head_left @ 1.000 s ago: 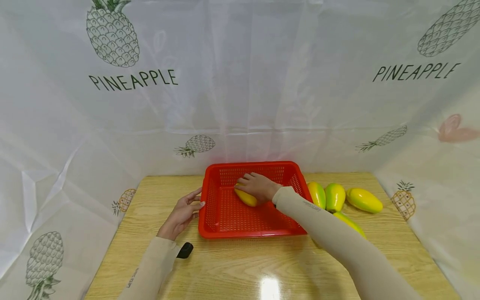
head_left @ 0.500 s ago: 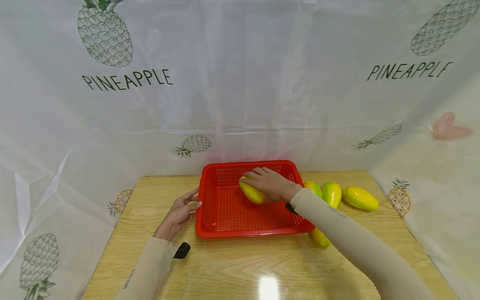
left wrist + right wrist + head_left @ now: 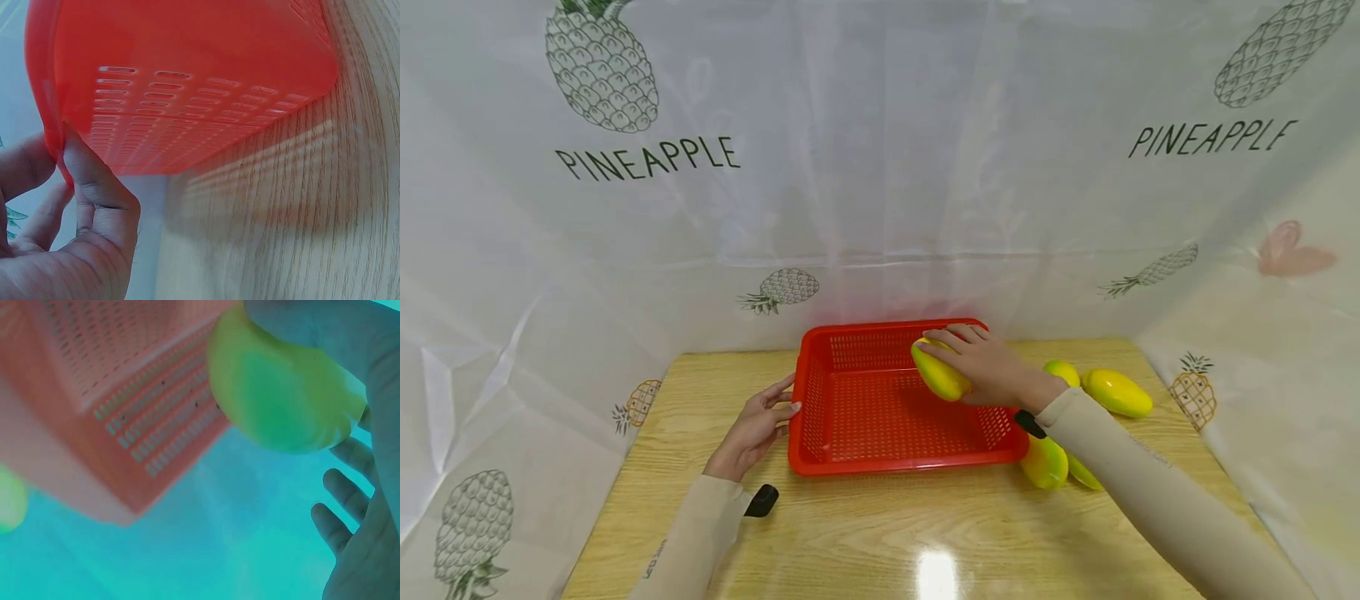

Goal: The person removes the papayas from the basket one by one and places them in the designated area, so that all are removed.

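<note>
A yellow-green mango [image 3: 942, 369] is held by my right hand [image 3: 996, 367] over the right part of a red plastic basket [image 3: 887, 465]. In the right wrist view, the thumb and fingers lie around the mango [image 3: 275, 394], above the basket's slotted side. My left hand [image 3: 756, 427] pinches the basket's left rim. Up close in the left wrist view, the thumb and fingers of the left hand [image 3: 94, 219] grip the red rim [image 3: 47, 81] from both sides. No other fruit shows inside the basket.
Several more mangoes lie on the wooden table [image 3: 850, 533] right of the basket: one mango [image 3: 1117, 392] at the back right, another mango [image 3: 1045, 463] by the basket's front right corner. A white pineapple-print sheet [image 3: 880, 167] hangs behind and at the sides.
My right hand has lifted the mango from the basket's floor and carried it rightward toward the right rim. My left hand keeps its grip on the left rim. The view has shifted slightly.
</note>
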`<state>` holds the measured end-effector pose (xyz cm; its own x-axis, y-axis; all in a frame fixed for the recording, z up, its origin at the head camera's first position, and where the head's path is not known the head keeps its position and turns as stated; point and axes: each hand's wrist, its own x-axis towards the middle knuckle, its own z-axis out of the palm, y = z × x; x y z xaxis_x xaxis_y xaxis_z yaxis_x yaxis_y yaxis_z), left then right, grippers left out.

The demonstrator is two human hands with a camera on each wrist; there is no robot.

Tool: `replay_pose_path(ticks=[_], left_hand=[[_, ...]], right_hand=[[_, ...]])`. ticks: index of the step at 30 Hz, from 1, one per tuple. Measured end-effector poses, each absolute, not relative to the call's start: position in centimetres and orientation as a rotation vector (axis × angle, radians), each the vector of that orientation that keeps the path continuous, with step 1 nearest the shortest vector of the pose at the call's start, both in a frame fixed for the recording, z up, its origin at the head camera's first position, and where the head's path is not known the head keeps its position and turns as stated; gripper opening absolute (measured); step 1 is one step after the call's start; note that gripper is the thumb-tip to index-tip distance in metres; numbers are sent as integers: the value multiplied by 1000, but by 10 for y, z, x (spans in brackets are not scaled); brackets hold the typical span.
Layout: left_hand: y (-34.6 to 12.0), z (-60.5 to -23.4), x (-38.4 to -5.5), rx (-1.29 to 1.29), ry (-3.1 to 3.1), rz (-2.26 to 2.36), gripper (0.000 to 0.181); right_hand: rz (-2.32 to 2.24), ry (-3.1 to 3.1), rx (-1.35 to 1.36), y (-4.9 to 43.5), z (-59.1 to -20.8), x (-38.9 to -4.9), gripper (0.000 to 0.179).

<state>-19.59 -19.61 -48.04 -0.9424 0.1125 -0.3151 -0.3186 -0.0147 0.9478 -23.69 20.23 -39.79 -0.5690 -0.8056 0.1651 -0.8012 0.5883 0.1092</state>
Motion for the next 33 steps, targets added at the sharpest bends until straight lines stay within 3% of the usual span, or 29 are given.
replay_pose_path(ticks=[17, 33], left_hand=[[-194, -478, -196, -204, 1948, 2032, 66], [-196, -478, -196, -206, 1944, 2038, 65]], right_hand=[[79, -2652, 1138, 279, -389, -201, 113], [125, -2601, 965, 358, -413, -171, 119]])
